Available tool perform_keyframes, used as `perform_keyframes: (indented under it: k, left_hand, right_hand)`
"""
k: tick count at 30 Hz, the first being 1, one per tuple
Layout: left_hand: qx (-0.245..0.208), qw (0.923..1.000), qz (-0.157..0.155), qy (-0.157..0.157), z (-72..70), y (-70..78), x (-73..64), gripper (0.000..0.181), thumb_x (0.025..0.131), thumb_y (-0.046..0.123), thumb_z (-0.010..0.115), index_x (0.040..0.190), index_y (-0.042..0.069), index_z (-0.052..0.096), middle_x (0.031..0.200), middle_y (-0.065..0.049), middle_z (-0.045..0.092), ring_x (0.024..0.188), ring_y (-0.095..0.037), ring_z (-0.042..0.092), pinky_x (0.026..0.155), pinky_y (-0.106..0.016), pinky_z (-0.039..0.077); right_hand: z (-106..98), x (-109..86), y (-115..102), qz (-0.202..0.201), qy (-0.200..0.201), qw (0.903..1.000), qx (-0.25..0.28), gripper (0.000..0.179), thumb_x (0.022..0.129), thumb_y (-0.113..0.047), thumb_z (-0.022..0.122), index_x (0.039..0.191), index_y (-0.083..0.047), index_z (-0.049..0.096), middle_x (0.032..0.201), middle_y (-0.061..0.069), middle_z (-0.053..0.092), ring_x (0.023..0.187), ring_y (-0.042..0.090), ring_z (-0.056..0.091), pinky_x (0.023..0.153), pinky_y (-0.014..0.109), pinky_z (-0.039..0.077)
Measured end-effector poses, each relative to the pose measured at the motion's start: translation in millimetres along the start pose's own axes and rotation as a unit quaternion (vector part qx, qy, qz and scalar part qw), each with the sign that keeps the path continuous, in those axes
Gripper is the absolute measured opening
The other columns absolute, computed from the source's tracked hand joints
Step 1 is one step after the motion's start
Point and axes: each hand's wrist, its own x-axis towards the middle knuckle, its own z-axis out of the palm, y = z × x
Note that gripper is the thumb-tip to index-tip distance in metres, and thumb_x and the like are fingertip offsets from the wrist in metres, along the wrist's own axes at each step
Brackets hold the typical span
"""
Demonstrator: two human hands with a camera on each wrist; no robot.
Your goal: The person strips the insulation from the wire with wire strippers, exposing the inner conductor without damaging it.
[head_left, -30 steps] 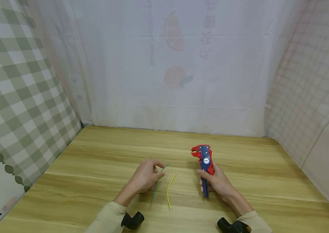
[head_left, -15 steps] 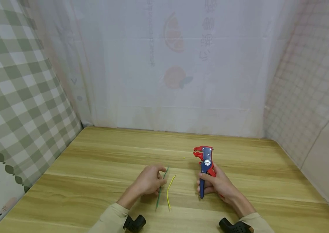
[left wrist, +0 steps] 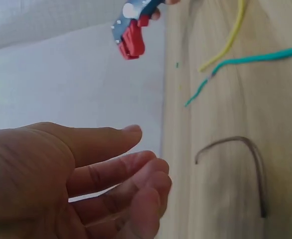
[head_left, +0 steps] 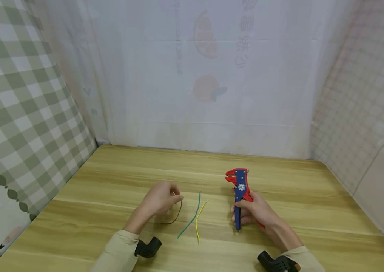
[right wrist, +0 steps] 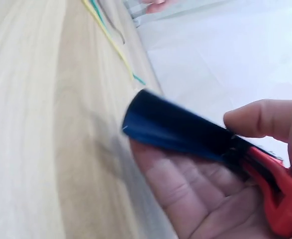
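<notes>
Above the left part of the table, my left hand [head_left: 159, 198] hovers beside a bent brown wire [head_left: 178, 216]. The left wrist view shows loosely curved fingers [left wrist: 111, 174] holding nothing, with the brown wire [left wrist: 257, 162] lying apart from them. A green wire [head_left: 194, 216] and a yellow wire [head_left: 196, 224] lie close together between my hands. My right hand [head_left: 259, 211] grips a wire stripper [head_left: 241, 181] with blue and red handles by its lower end, its red head pointing up and away. The stripper's handle [right wrist: 175, 127] rests across the fingers in the right wrist view.
A tiny yellow scrap [head_left: 216, 182] lies on the wood-grain table [head_left: 127, 166] beyond the wires. White sheeting [head_left: 144, 94] closes off the back, and a green checked cloth [head_left: 18, 87] slopes along the left side.
My left hand has let go of the green wire, which now lies beside the yellow one, and has moved left to the brown wire. The stripper stays in my right hand, hardly moved.
</notes>
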Motion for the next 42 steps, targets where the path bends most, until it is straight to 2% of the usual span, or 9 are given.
perform_keyframes:
  k: [5,12,19,24,27,33,37,40,42]
  left_hand:
    - [0.071,0.9975,-0.005,-0.008,11.2,-2.2,0.9,0.019,0.091,0.021,0.081,0.079,0.014,0.069,0.079,0.001,0.066,0.070,-0.015,0.057,0.065,-0.034,0.049]
    - [0.104,0.9944,-0.017,-0.005,22.9,-1.0,1.4,0.030,0.085,0.018,0.085,0.068,0.015,0.061,0.070,0.003,0.058,0.062,-0.015,0.054,0.055,-0.031,0.043]
    - [0.114,0.9934,-0.007,-0.014,23.9,-2.3,1.0,0.046,0.088,0.001,0.070,0.056,0.019,0.042,0.053,0.008,0.031,0.050,-0.010,0.029,0.047,-0.024,0.023]
    - [0.131,0.9912,-0.011,-0.012,24.8,-3.2,0.9,0.054,0.090,-0.006,0.059,0.051,0.020,0.030,0.050,0.010,0.016,0.049,-0.007,0.014,0.044,-0.022,0.014]
    - [0.148,0.9886,-0.019,-0.015,26.1,-2.6,0.6,0.057,0.092,-0.005,0.059,0.051,0.019,0.028,0.051,0.010,0.014,0.050,-0.007,0.013,0.044,-0.023,0.014]
    - [0.157,0.9870,-0.026,-0.023,27.2,-1.5,-0.9,0.052,0.089,0.000,0.062,0.052,0.019,0.031,0.051,0.008,0.018,0.048,-0.009,0.021,0.044,-0.024,0.019]
    - [0.153,0.9876,-0.020,-0.026,24.2,-5.4,-0.2,0.053,0.087,0.002,0.062,0.050,0.020,0.030,0.049,0.010,0.016,0.047,-0.007,0.016,0.044,-0.023,0.015]
    - [0.141,0.9898,-0.012,-0.017,18.2,-7.5,0.8,0.055,0.086,0.004,0.062,0.047,0.021,0.028,0.047,0.012,0.014,0.046,-0.006,0.013,0.045,-0.022,0.013]
    - [0.134,0.9910,0.011,-0.004,17.7,-14.1,4.2,0.053,0.085,0.006,0.062,0.048,0.023,0.028,0.047,0.014,0.015,0.046,-0.005,0.013,0.044,-0.022,0.012]
  right_hand:
    - [2.9,-4.9,-3.7,0.009,-0.003,0.9997,-0.023,0.067,0.104,-0.009,0.054,0.157,0.012,0.018,0.105,0.014,0.069,0.086,0.027,0.076,0.081,0.044,0.065]
    - [9.6,-6.6,-6.5,0.015,-0.004,0.9996,-0.022,0.065,0.107,-0.013,0.055,0.157,0.010,0.020,0.101,0.015,0.064,0.083,0.026,0.072,0.080,0.047,0.065]
    - [12.3,-7.1,-8.6,0.000,0.019,0.9992,-0.036,0.070,0.106,-0.016,0.060,0.163,0.002,0.023,0.113,0.020,0.062,0.097,0.027,0.065,0.081,0.046,0.063]
    - [15.4,-7.2,-7.4,-0.024,0.007,0.9985,-0.049,0.073,0.108,-0.015,0.060,0.165,0.002,0.018,0.125,0.023,0.064,0.107,0.027,0.066,0.089,0.040,0.060]
    - [16.5,-7.4,-6.2,-0.045,-0.007,0.9980,-0.044,0.072,0.109,-0.014,0.057,0.165,0.001,0.014,0.123,0.021,0.064,0.107,0.028,0.067,0.091,0.040,0.060]
    - [18.2,-8.2,-5.6,-0.082,-0.027,0.9956,-0.037,0.072,0.110,-0.011,0.056,0.165,-0.001,0.011,0.119,0.018,0.066,0.103,0.028,0.073,0.092,0.045,0.062]
    - [19.2,-9.4,-5.0,-0.087,-0.032,0.9948,-0.042,0.073,0.108,-0.009,0.056,0.165,0.000,0.011,0.119,0.018,0.068,0.103,0.026,0.075,0.092,0.046,0.062]
    - [19.4,-8.9,-5.3,-0.091,-0.035,0.9942,-0.045,0.071,0.108,-0.009,0.057,0.164,-0.001,0.014,0.119,0.017,0.067,0.101,0.027,0.075,0.091,0.045,0.063]
    - [19.0,-8.0,-5.6,-0.099,-0.038,0.9932,-0.049,0.069,0.109,-0.009,0.056,0.163,0.000,0.016,0.117,0.015,0.067,0.099,0.027,0.074,0.090,0.045,0.063]
